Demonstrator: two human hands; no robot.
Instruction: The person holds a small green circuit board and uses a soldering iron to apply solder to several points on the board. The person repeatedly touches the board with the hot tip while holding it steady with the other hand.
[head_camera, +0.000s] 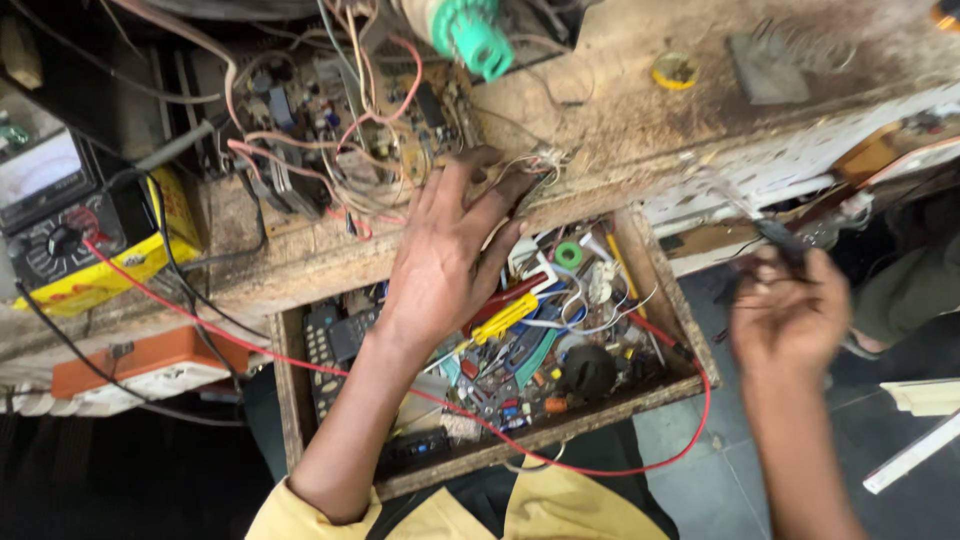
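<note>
My left hand (450, 250) reaches over the open wooden drawer (660, 290) to the front edge of the workbench. Its fingertips rest on a small bundle of thin wires with a connector (535, 170); the fingers are spread and I cannot tell if they pinch it. The wires lead toward a circuit board (350, 130) lying among tangled leads. My right hand (785, 305) is blurred, to the right of the drawer, with its fingers closed around a slim dark tool (775, 235) whose tip points up toward the bench.
The drawer holds several small parts, screwdrivers, a remote and tape rolls. A yellow-cased multimeter (70, 220) sits at left; its red lead (560, 465) loops across the drawer. An orange power strip (140, 365) lies below it. A green plastic part (470, 35) is at the top.
</note>
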